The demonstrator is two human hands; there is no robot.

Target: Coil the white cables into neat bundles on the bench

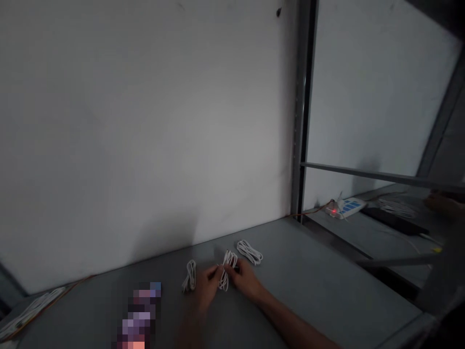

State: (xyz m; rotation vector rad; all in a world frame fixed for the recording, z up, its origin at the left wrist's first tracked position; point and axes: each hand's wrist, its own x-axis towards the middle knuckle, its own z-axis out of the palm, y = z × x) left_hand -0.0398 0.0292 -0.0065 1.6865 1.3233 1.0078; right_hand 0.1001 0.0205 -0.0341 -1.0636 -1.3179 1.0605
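Both my hands meet over the grey table (312, 286) near its back edge. My left hand (206, 287) and my right hand (244, 277) are closed round a coiled white cable (226, 271) held between them. To the left of my left hand lies a second coiled white cable (190, 276) on the table. Just behind my right hand lies a third white coil (249, 252). The picture is dim and a little blurred, so single fingers are hard to make out.
A white wall (145, 126) rises behind the table. A grey metal post (301, 111) divides it from the neighbouring bench, where a white power strip (346, 208) with a red light lies. Another person's hand (443, 203) shows at the far right. More white cables (31, 310) lie at the left edge.
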